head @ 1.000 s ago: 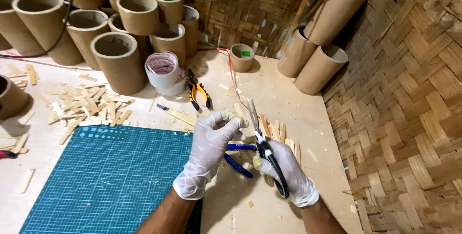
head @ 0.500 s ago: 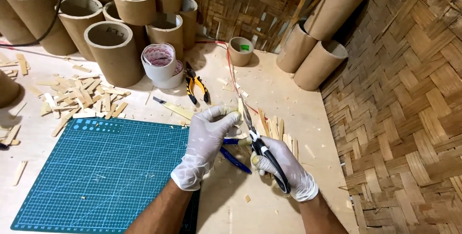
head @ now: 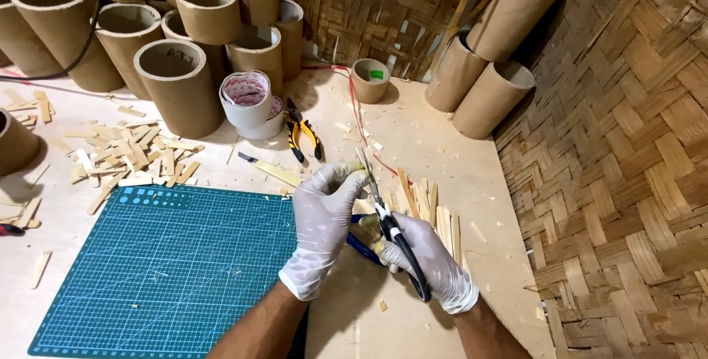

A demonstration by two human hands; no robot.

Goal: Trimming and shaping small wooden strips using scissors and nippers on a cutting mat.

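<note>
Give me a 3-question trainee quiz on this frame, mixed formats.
1. True or false: the right hand holds black-handled scissors.
2. Which lies directly left of the left hand? A) cutting mat B) red bucket C) laptop
3. Fill in: the yellow-handled pliers lie beside the roll of ____.

Key
1. True.
2. A, the green cutting mat.
3. Tape; the tape roll stands just left of the pliers.
</note>
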